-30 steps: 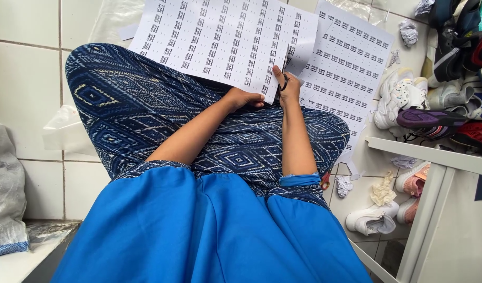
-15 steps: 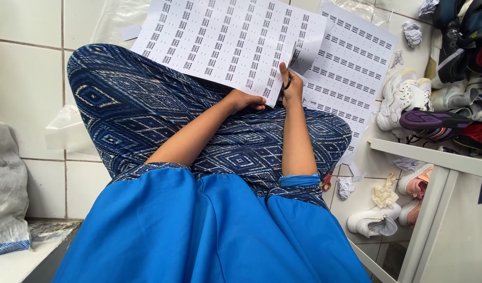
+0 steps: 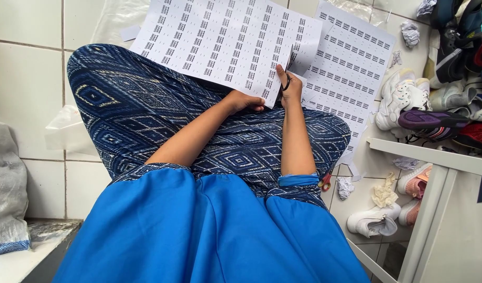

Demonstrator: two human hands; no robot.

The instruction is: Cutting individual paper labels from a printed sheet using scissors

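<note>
Head view, looking down over a blue top and patterned blue trousers: the person sits on a tiled floor [image 3: 26, 89] with a white sheet of printed labels [image 3: 225, 42] held up over the lap. The left hand [image 3: 244, 100] is closed on the sheet's lower edge, pinching the paper from below, though the fingers are mostly tucked under it. The right hand [image 3: 289, 86] is closed through the dark loop handle of what seems to be a pair of scissors [image 3: 286, 83], set at the sheet's lower right corner. The step in hand looks like cutting the labels apart, with the cut at or near the edge of the sheet; carrying it on would call for the left hand to keep the paper taut and feed it while the right steers along a gap between label rows — a judgement, not something seen. A second printed sheet [image 3: 351, 63] lies on the floor just beyond, partly under the first. The blades are hidden behind paper and fingers, so I cannot tell whether they are open or how far into the sheet they reach. At right, a pile of shoes [image 3: 408, 99] and a white rack [image 3: 435, 157] are cut off by the frame; something small and red [image 3: 326, 182] by the knee is too hidden to name.
</note>
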